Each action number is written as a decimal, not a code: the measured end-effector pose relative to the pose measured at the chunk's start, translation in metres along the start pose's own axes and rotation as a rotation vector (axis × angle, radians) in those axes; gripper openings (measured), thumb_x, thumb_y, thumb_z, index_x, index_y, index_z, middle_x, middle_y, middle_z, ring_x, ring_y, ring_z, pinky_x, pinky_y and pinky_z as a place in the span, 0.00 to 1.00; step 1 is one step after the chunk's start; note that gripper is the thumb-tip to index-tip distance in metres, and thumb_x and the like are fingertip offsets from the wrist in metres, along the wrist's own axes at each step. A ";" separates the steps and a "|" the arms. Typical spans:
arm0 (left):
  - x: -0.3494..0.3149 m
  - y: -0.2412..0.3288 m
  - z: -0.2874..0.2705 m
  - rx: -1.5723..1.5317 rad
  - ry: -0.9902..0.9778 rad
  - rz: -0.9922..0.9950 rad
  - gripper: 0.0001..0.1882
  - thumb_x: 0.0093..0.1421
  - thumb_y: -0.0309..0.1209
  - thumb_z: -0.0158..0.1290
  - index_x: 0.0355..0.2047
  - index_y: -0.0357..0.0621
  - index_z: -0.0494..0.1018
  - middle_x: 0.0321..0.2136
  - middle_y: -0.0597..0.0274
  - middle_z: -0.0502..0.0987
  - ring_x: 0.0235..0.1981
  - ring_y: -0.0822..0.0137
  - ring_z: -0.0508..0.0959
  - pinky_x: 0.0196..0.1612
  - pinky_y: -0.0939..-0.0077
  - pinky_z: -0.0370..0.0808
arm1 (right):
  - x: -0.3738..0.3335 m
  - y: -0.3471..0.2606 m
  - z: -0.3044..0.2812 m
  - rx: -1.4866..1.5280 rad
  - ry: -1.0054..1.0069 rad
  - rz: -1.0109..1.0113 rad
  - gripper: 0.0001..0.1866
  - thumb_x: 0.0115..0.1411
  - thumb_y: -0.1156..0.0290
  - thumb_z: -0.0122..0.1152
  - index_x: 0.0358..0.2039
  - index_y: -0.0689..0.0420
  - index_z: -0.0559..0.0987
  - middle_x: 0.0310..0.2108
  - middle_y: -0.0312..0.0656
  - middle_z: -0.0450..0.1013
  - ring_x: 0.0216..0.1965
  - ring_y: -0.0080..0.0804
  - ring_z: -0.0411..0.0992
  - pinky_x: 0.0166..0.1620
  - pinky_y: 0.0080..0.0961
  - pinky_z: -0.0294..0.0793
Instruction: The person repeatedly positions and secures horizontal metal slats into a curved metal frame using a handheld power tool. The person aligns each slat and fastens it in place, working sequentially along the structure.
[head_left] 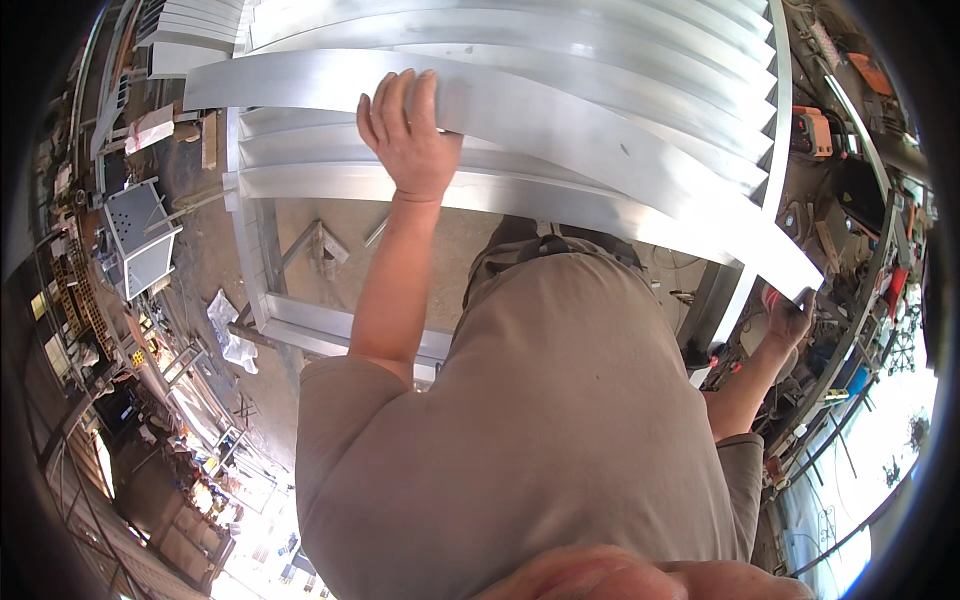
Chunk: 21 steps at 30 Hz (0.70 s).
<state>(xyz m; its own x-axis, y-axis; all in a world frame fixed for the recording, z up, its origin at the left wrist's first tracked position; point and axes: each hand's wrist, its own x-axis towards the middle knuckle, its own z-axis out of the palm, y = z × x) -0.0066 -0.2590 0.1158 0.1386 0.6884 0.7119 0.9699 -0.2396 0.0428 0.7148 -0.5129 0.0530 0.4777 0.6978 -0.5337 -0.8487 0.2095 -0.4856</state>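
Observation:
A long, flat silver metal slat (pixel 560 115) lies at a slant across a metal frame fitted with louvre blades. My left hand (pixel 410 135) grips the slat left of its middle, fingers over its top face and the thumb hidden. At the slat's right end, my right hand (pixel 790 318) closes around the tip, its fingers partly hidden. Behind the slat, rows of angled louvre blades (pixel 640 85) run between the frame's side rails, such as the right rail (pixel 779 120). A front crossbar (pixel 340 182) passes below the slat, close to my body.
To the left stand a grey perforated metal box (pixel 138 238) and crumpled clear plastic (pixel 232 332) on the floor. An orange tool case (pixel 812 132) sits among clutter at the right. Lower frame bars (pixel 310 318) stretch near my legs.

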 end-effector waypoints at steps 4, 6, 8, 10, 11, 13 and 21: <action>0.000 -0.014 -0.006 -0.011 -0.038 0.006 0.34 0.50 0.40 0.74 0.56 0.53 0.72 0.50 0.69 0.79 0.57 0.63 0.77 0.70 0.48 0.57 | -0.015 -0.005 0.008 -0.085 -0.063 0.062 0.14 0.72 0.73 0.58 0.55 0.65 0.79 0.56 0.48 0.79 0.56 0.40 0.79 0.61 0.39 0.79; 0.001 -0.017 -0.012 -0.061 -0.073 0.030 0.33 0.46 0.38 0.75 0.52 0.55 0.75 0.45 0.71 0.82 0.53 0.65 0.79 0.70 0.49 0.57 | -0.018 -0.009 0.007 -0.307 0.038 -0.006 0.18 0.72 0.71 0.56 0.59 0.62 0.77 0.57 0.47 0.77 0.56 0.42 0.76 0.58 0.42 0.77; 0.003 -0.022 -0.023 -0.131 -0.180 0.039 0.31 0.43 0.36 0.76 0.49 0.56 0.76 0.42 0.74 0.83 0.50 0.66 0.81 0.70 0.50 0.57 | -0.016 -0.013 0.005 -0.670 0.211 -0.142 0.22 0.74 0.65 0.54 0.66 0.56 0.73 0.60 0.43 0.73 0.58 0.45 0.70 0.55 0.50 0.70; 0.005 -0.025 -0.030 -0.192 -0.256 0.056 0.30 0.41 0.35 0.77 0.46 0.57 0.77 0.40 0.76 0.83 0.47 0.67 0.81 0.69 0.51 0.57 | -0.016 -0.025 0.006 -0.634 0.208 -0.080 0.20 0.71 0.72 0.53 0.62 0.62 0.77 0.56 0.48 0.79 0.55 0.40 0.80 0.57 0.37 0.83; 0.006 -0.026 -0.032 -0.216 -0.280 0.064 0.30 0.40 0.35 0.78 0.46 0.57 0.78 0.39 0.76 0.83 0.47 0.68 0.81 0.69 0.52 0.57 | -0.013 -0.029 0.006 -0.657 0.265 -0.096 0.20 0.71 0.72 0.52 0.61 0.62 0.77 0.56 0.48 0.79 0.55 0.40 0.79 0.57 0.37 0.83; 0.009 -0.026 -0.035 -0.243 -0.326 0.082 0.31 0.40 0.36 0.78 0.45 0.57 0.78 0.39 0.76 0.83 0.46 0.68 0.81 0.68 0.52 0.57 | -0.013 -0.036 0.005 -0.703 0.366 -0.116 0.20 0.72 0.70 0.53 0.61 0.63 0.77 0.54 0.47 0.79 0.54 0.41 0.80 0.57 0.37 0.83; 0.036 -0.026 -0.049 -0.311 -0.536 0.154 0.29 0.41 0.45 0.78 0.42 0.55 0.79 0.33 0.71 0.84 0.36 0.62 0.81 0.58 0.58 0.70 | -0.024 -0.049 -0.022 -1.318 0.029 -0.318 0.21 0.75 0.66 0.52 0.63 0.63 0.73 0.59 0.48 0.73 0.56 0.39 0.75 0.58 0.35 0.81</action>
<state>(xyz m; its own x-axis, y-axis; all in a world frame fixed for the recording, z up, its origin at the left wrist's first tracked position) -0.0364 -0.2615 0.1750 0.4309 0.8579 0.2799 0.8386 -0.4952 0.2269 0.7496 -0.5545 0.0743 0.6292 0.7245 -0.2814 0.1371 -0.4598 -0.8774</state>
